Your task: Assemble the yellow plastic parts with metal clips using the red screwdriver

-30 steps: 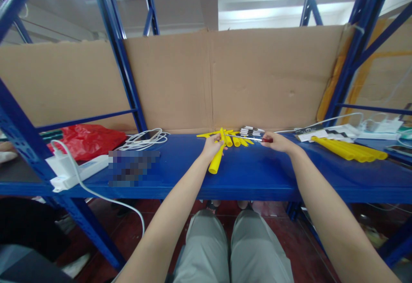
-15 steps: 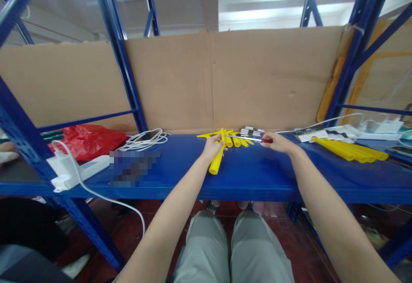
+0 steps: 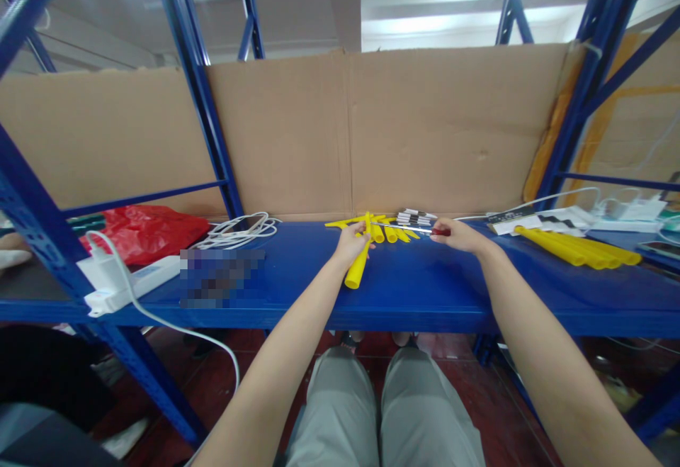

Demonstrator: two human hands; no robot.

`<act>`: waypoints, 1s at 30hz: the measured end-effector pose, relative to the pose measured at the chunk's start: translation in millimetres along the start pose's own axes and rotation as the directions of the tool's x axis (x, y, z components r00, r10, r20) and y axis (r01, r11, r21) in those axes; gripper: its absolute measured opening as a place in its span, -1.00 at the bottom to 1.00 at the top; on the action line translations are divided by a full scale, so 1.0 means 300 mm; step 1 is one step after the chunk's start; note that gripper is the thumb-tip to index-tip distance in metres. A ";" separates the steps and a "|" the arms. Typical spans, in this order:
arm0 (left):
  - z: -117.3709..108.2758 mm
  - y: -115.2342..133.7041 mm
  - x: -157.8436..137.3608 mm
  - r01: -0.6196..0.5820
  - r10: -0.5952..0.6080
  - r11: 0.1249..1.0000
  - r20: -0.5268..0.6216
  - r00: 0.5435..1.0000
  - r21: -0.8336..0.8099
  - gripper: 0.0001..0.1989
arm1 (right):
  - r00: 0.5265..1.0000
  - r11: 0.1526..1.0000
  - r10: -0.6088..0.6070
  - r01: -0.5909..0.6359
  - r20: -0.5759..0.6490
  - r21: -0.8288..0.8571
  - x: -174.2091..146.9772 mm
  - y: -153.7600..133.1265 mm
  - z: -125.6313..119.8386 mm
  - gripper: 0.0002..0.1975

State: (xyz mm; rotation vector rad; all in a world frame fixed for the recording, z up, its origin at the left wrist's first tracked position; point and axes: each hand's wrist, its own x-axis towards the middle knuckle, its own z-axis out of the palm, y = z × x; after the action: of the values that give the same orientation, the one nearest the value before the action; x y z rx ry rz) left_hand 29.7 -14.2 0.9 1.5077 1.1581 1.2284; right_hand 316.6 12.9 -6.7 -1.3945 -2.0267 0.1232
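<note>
My left hand (image 3: 350,240) is closed around a yellow plastic tube (image 3: 356,271), whose open end points toward me and whose upper end has a crosspiece. In my right hand (image 3: 457,234) is a screwdriver (image 3: 415,229) with a dark red handle and a thin metal shaft. Its shaft points left, and the tip reaches the upper part of the yellow tube; whether it is inserted cannot be made out. Just behind my hands lie several yellow plastic pieces (image 3: 392,234). Black-and-white printed strips (image 3: 415,217) are stacked beside them against the cardboard.
Several yellow tubes (image 3: 579,249) lie at the right beside printed paper (image 3: 552,219). To the left are a white power strip (image 3: 132,286), coiled white cable (image 3: 241,229) and a red plastic bag (image 3: 151,233). A cardboard panel (image 3: 425,134) and blue posts (image 3: 205,91) bound the blue shelf (image 3: 297,276).
</note>
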 end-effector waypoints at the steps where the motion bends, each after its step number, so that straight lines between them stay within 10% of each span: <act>1: -0.001 -0.001 0.000 -0.001 0.001 1.000 -0.005 1.000 0.005 -0.53 | 1.000 1.000 -0.001 0.001 -0.005 0.002 0.000 0.000 -0.001 -0.80; 30: -0.012 0.000 0.013 0.054 -0.053 0.988 0.011 0.999 -0.142 -0.53 | 0.995 0.997 -0.063 0.067 -0.083 0.048 0.000 -0.013 -0.006 -0.68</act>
State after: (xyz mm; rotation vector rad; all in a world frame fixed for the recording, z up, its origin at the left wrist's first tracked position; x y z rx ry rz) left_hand 26.5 -10.1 2.1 1.3658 1.0762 1.2417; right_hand 314.6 10.7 -3.6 -1.2800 -1.9862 0.0876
